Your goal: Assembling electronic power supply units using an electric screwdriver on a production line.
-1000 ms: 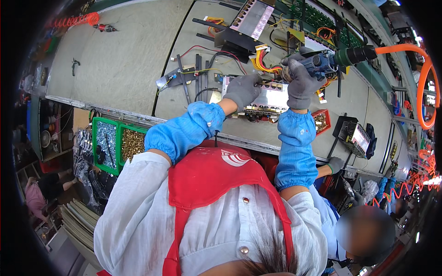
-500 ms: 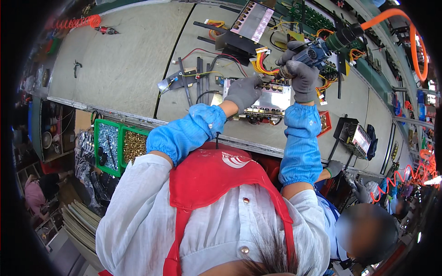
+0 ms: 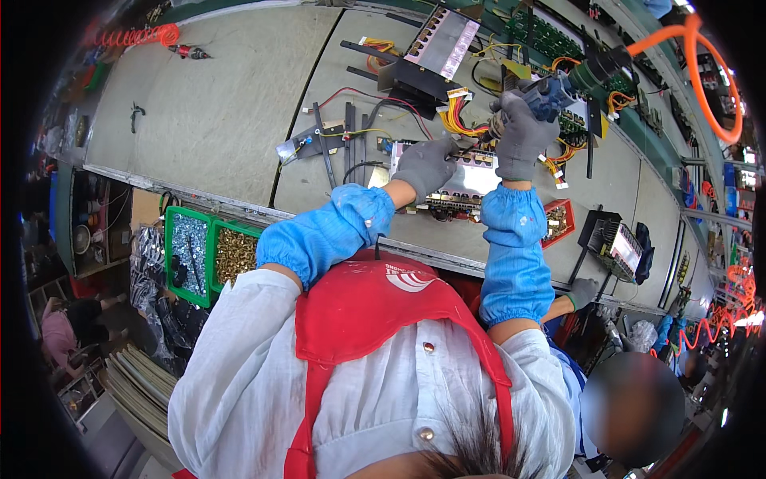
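My right hand (image 3: 527, 137), in a grey glove, is wrapped around a blue and black power screwdriver (image 3: 550, 93) with an orange hose. The tool lies tilted, its tip pointing left toward my other hand. My gloved left hand (image 3: 427, 166) is closed in a pinch by the tip; what its fingers hold is too small to make out. Beneath both hands sits an electronic unit (image 3: 476, 177) with a shiny metal plate and components along its near edge. A bundle of yellow, red and orange wires (image 3: 455, 117) with white connectors lies just behind it.
Green bins of silver screws (image 3: 189, 247) and brass-coloured parts (image 3: 234, 254) stand at the bench's left front. A red tray (image 3: 560, 222) sits right of the unit. Other units (image 3: 440, 40) (image 3: 618, 246) lie around. A co-worker's gloved hand (image 3: 583, 293) is at the right edge.
My right hand has shifted slightly down, with its grip turned on the screwdriver. My left hand stays pinched near the tool's tip, and more of the red tray shows.
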Available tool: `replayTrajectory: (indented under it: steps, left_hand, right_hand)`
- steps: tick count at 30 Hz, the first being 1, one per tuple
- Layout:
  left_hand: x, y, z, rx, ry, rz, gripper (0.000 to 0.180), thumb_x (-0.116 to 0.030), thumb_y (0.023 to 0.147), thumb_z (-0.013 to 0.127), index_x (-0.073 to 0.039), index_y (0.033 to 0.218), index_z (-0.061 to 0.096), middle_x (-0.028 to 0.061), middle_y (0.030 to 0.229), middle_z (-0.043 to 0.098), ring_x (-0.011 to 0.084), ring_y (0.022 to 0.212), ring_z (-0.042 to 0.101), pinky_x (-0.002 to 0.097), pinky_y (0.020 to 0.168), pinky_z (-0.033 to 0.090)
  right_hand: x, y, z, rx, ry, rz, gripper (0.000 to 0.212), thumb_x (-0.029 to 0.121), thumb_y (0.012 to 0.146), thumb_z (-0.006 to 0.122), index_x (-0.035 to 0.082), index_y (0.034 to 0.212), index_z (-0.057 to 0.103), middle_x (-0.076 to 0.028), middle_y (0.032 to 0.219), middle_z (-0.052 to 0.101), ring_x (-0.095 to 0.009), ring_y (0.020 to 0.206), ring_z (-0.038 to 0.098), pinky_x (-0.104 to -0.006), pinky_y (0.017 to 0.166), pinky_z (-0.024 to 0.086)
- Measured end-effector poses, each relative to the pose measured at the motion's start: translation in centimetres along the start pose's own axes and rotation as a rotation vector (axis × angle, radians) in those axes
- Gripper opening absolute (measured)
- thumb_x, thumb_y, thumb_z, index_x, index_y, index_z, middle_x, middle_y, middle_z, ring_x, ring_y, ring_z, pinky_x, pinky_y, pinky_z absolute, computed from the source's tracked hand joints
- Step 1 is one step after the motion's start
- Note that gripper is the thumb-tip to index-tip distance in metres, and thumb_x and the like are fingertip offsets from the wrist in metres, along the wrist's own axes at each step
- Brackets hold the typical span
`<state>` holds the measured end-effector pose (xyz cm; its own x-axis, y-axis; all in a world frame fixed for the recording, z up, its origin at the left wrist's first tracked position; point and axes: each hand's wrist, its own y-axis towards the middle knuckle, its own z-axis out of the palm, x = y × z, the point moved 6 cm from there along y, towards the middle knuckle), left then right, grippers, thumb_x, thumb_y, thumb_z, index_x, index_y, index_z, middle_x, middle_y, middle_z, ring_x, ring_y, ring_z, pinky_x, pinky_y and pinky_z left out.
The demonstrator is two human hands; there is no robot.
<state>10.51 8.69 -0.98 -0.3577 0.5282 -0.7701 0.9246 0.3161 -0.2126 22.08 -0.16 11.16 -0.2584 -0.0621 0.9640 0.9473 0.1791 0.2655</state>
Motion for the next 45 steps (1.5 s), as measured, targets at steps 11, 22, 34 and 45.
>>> replayTrajectory:
  steps: [11, 22, 34, 45]
  left_hand:
    - [-0.4, -0.1, 0.1, -0.021, 0.031, 0.028, 0.031, -0.023, 0.082, 0.057, -0.008, 0.108, 0.067, 0.0165, 0.103, 0.068, 0.0343, 0.097, 0.064, 0.0428, 0.087, 0.049]
    - [-1.1, 0.3, 0.3, -0.017, 0.151, 0.059, 0.029, -0.031, 0.086, 0.059, -0.008, 0.102, 0.066, 0.0161, 0.096, 0.068, 0.0347, 0.092, 0.065, 0.0439, 0.081, 0.049]
    - [-2.5, 1.8, 0.6, 0.011, 0.342, 0.144, 0.029, -0.030, 0.083, 0.060, -0.004, 0.095, 0.065, 0.0154, 0.090, 0.068, 0.0341, 0.087, 0.066, 0.0451, 0.079, 0.050]
    - [0.1, 0.4, 1.1, 0.218, -1.167, -0.071, 0.017, -0.017, 0.082, 0.063, -0.003, 0.091, 0.059, 0.0075, 0.077, 0.060, 0.0167, 0.068, 0.060, 0.0257, 0.056, 0.047]
  right_hand:
    - [-0.2, -0.2, 0.1, 0.152, 0.106, -0.015, 0.033, -0.002, 0.071, 0.062, -0.006, 0.104, 0.058, -0.012, 0.077, 0.067, -0.020, 0.068, 0.066, -0.0315, 0.068, 0.054]
    - [0.7, -1.1, 0.3, 0.112, 0.025, -0.050, 0.036, -0.002, 0.072, 0.064, -0.009, 0.108, 0.059, -0.010, 0.078, 0.067, -0.015, 0.066, 0.064, -0.0264, 0.065, 0.052]
    - [3.9, -0.9, -3.3, -0.048, 0.069, -0.100, 0.033, 0.000, 0.070, 0.071, -0.002, 0.103, 0.063, -0.004, 0.082, 0.067, -0.010, 0.072, 0.062, -0.0246, 0.070, 0.050]
    - [0.9, -0.6, -5.7, -0.079, 0.152, -0.079, 0.031, -0.001, 0.070, 0.070, -0.003, 0.100, 0.063, -0.004, 0.081, 0.067, -0.011, 0.072, 0.062, -0.0258, 0.072, 0.050]
